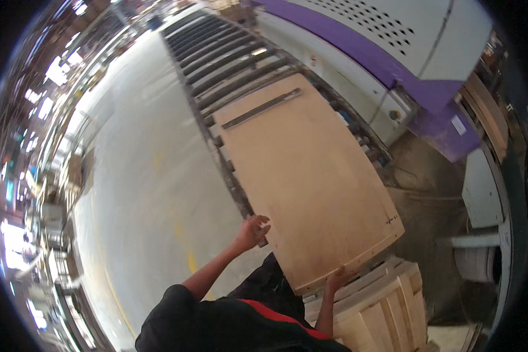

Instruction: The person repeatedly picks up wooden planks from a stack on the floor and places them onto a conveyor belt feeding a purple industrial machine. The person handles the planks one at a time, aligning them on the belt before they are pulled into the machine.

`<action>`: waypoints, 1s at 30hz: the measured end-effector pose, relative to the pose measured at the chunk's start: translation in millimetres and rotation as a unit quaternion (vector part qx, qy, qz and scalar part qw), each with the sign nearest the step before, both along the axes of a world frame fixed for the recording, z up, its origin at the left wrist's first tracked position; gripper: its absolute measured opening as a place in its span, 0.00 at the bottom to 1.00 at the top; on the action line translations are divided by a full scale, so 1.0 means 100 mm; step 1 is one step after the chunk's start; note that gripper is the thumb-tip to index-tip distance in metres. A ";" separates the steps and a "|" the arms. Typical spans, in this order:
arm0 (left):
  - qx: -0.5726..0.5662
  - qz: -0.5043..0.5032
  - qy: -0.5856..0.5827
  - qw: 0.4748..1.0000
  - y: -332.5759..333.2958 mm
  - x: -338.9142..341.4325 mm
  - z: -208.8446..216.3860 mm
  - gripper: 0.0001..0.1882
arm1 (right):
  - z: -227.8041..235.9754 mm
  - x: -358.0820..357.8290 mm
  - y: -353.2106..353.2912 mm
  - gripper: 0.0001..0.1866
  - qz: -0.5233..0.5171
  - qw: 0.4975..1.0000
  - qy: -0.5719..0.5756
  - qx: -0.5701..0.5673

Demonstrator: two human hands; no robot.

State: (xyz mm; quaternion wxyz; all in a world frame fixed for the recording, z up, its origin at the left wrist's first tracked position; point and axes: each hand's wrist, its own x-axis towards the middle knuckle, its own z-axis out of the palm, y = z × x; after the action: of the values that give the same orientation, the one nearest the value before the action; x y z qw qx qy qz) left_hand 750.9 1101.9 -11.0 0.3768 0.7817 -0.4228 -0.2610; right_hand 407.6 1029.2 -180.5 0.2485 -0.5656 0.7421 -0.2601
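Note:
A large light-brown wooden panel (311, 170) lies flat on a roller conveyor (223, 61), its near end reaching toward me. A long, narrow grey strip (261, 109) rests across the far end of the panel. My left hand (253, 232) is beside the panel's left edge, fingers bent and apart with nothing held in them. At the near edge, my right hand (340, 277) touches the panel with its fingers stretched out along the side. Whether any fingertips go beneath the panel is hidden.
Stacked pale wooden boards (387, 305) stand below the panel's near end. A white and purple machine (387, 47) runs along the conveyor's right side. Grey floor (141, 193) with yellow marks stretches out on the left. A metal frame (501, 234) stands at right.

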 end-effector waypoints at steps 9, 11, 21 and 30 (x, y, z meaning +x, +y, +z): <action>-0.058 0.017 -0.421 0.905 -2.33 2.46 -0.66 0.33 | -0.36 -0.47 -0.15 0.44 -0.230 0.956 -0.096 0.154; 0.043 0.041 -0.465 0.883 -2.93 2.86 -0.46 0.33 | -0.33 -0.53 -0.20 0.43 -0.295 0.924 -0.093 0.224; 0.221 0.090 -0.222 0.945 -3.26 4.02 -1.34 0.35 | 0.20 -0.88 -0.57 0.31 -0.324 0.932 -0.033 0.156; 0.219 -0.045 -0.487 0.844 -3.16 3.34 -1.21 0.25 | -0.72 -2.13 0.00 0.18 -0.370 0.926 0.049 0.062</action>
State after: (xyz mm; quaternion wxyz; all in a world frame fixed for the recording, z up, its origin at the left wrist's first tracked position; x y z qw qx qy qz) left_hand 1085.2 786.3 -131.7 -0.0713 0.8506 -0.5185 0.0507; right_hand 194.2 1028.8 -252.1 0.1328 -0.2464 0.9244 -0.2590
